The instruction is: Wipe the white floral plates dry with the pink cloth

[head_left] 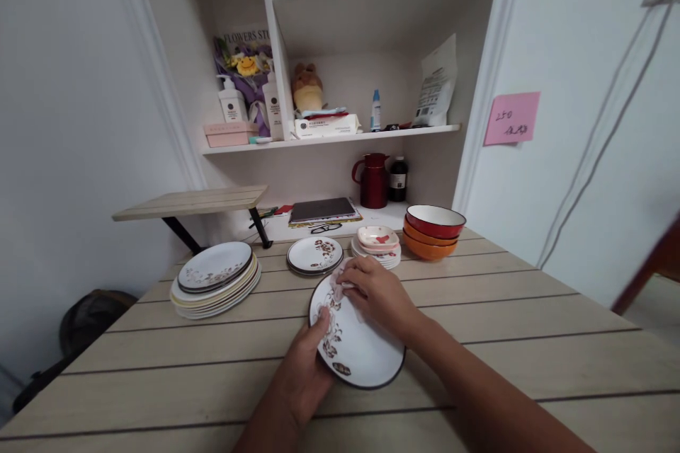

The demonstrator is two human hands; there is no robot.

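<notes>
A white plate with a dark rim and brown flower pattern is tilted above the table. My left hand grips its lower left edge, thumb on top and fingers hidden underneath. My right hand presses a pale crumpled cloth against the plate's upper part, fingers closed round it. Just beyond lies a small stack of matching plates. On the left stands a taller stack of plates, the dark-rimmed ones on top.
Small square dishes sit on a stack behind my right hand. Red and orange bowls are nested beside them. A wooden riser stands at the back left. A laptop, glasses and a red jug lie along the back of the wooden table.
</notes>
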